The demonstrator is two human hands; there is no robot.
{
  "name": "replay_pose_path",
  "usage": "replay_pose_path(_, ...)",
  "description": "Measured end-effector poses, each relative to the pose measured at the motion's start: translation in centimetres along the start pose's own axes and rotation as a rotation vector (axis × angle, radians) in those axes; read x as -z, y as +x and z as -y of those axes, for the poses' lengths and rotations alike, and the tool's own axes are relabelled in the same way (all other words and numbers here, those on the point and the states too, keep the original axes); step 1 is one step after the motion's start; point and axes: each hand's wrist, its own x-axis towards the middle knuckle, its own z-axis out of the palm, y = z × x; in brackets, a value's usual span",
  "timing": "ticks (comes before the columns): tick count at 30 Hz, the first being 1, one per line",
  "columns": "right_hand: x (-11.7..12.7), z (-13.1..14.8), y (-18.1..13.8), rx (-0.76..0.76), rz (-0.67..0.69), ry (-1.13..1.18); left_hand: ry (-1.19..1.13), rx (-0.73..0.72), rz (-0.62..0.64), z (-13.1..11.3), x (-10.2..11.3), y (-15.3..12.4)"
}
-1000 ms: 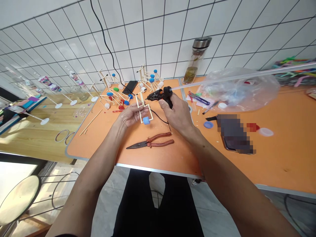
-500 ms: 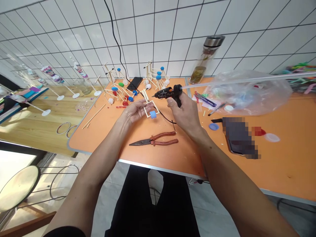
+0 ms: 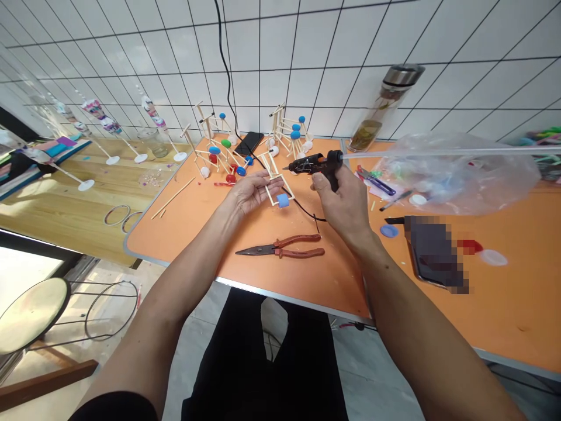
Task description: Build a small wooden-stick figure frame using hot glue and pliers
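My left hand [image 3: 253,194] is closed on a small frame of pale wooden sticks [image 3: 270,195], held above the orange table. A blue piece [image 3: 283,200] sits at the frame's near edge. My right hand [image 3: 344,202] grips a black glue gun [image 3: 313,164], whose nozzle points left, just right of the frame's upper sticks. A long clear glue stick [image 3: 394,154] juts from the back of the gun. Red-handled long-nose pliers [image 3: 280,246] lie on the table below both hands.
Stick models with coloured caps [image 3: 223,153] stand at the back, near a black phone [image 3: 249,144]. A bottle [image 3: 370,120], a plastic bag [image 3: 460,175] and a utility knife [image 3: 379,182] are at right. Loose sticks [image 3: 174,197] lie at left.
The whole view has shifted, so things appear farther right. The stick frame is tilted a little differently in my left hand. Both hands keep their hold.
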Motion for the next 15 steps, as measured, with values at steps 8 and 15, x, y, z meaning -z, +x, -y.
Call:
replay_pose_path(8,0.21,0.22,0.27,-0.049,0.003,0.084,0.088,-0.081,-0.05,0.36,-0.29,-0.2)
replay_pose_path(15,0.2,-0.25,0.42,-0.068,0.016,0.133,0.181,-0.168,-0.041,0.73,-0.48,-0.51)
